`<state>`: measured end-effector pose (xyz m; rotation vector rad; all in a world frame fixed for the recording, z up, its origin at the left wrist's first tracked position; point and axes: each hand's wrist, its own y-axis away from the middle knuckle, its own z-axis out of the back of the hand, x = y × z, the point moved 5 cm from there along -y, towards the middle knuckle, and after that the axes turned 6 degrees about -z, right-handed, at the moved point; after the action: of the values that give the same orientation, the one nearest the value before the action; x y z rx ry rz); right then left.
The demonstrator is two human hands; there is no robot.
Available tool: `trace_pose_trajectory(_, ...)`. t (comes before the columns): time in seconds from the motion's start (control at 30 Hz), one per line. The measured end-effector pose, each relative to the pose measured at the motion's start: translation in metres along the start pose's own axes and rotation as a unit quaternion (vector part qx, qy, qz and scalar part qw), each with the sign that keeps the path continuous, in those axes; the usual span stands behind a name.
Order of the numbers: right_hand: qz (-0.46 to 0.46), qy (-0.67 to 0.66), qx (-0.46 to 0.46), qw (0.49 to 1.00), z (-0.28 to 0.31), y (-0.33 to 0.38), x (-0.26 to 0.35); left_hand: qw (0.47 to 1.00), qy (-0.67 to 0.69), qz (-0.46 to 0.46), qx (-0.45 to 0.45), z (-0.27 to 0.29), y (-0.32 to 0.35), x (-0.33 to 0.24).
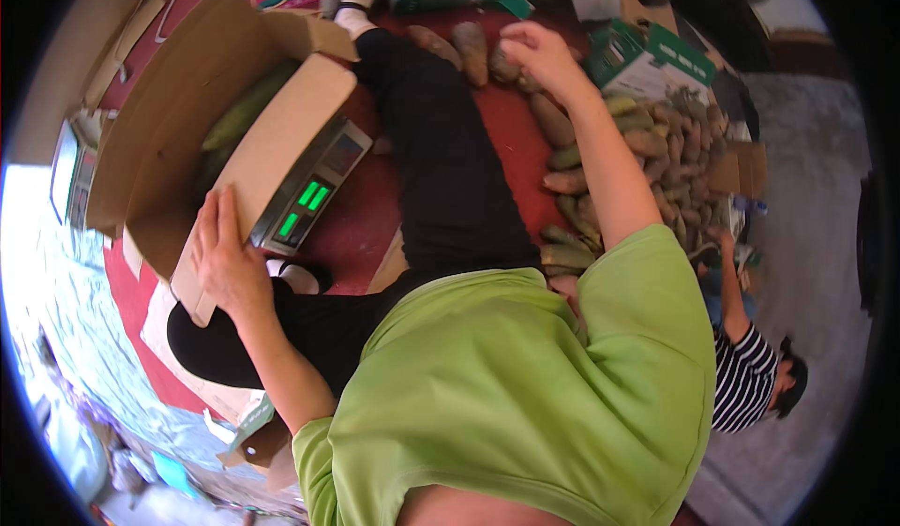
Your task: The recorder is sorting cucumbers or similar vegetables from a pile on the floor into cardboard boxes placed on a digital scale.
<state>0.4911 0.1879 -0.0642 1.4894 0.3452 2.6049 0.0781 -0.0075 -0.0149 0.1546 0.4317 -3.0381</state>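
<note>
My left hand point(231, 262) lies with its fingers stretched out on the outer flap of an open cardboard box point(291, 137). Inside the box, a long green vegetable point(246, 109) shows in part. Just beyond that flap is a digital scale point(314, 188) with green lit digits, partly covered by the box. My right arm reaches far forward; its hand point(544, 55) has bent fingers drawn together above a brown, elongated vegetable point(504, 65). What the fingers hold, if anything, is hidden. More such brown vegetables point(471, 52) lie beside that hand on the red floor covering.
A large heap of brown and green vegetables point(656, 146) spreads to the right of my legs. Green-and-white cartons point(656, 62) stand behind it. Another scale point(70, 174) is at the far left. A person in a striped shirt point(745, 376) is beside the heap on the right.
</note>
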Motion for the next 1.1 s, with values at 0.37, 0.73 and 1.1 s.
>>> trace_pose_trajectory(0.37, -0.244, 0.226, 0.093, 0.938, -0.03, 0.22, -0.38, 0.997, -0.068, -0.035, -0.002, -0.017, 0.0, -0.005)
trace_pose_trajectory(0.73, -0.331, 0.243, 0.037, 0.911, -0.068, 0.303, -0.411, 0.99, -0.136, -0.037, -0.013, -0.02, 0.001, -0.008)
trace_pose_trajectory(1.1, -0.256, 0.5, 0.165, 0.811, -0.052, 0.27, -0.357, 0.987, -0.15, -0.056, -0.024, -0.022, 0.002, -0.007)
